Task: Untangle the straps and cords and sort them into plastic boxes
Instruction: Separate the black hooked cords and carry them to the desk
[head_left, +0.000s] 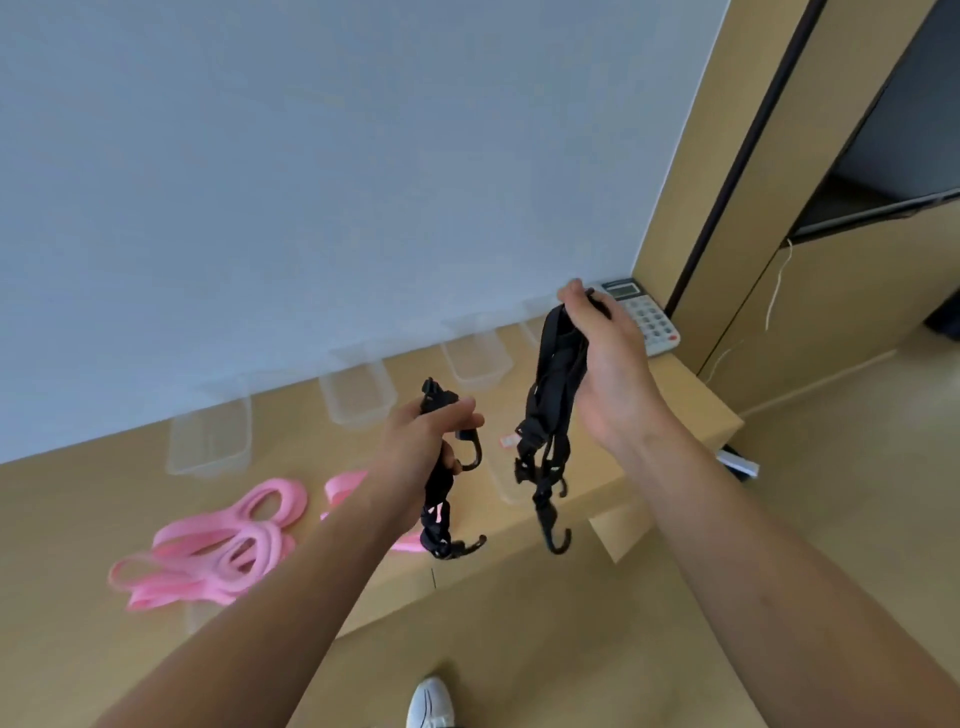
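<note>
My left hand (423, 441) grips a bundled black cord with hooks (439, 512); its hooked ends hang below my fist above the table. My right hand (605, 364) is raised higher and grips a bunch of black straps and hooked cords (550, 415) that dangles down to a hook near the table's front edge. The two black bundles hang apart. Pink flat straps (223, 540) lie in loose loops on the wooden table (62, 519) at the left. Three clear plastic boxes (208, 434) (356, 392) (475, 358) stand in a row along the wall.
A calculator (647, 312) lies at the table's far right corner, behind my right hand. A white wall backs the table. A wooden cabinet with a dark opening (883, 156) stands at the right. My white shoe (431, 701) shows on the floor below.
</note>
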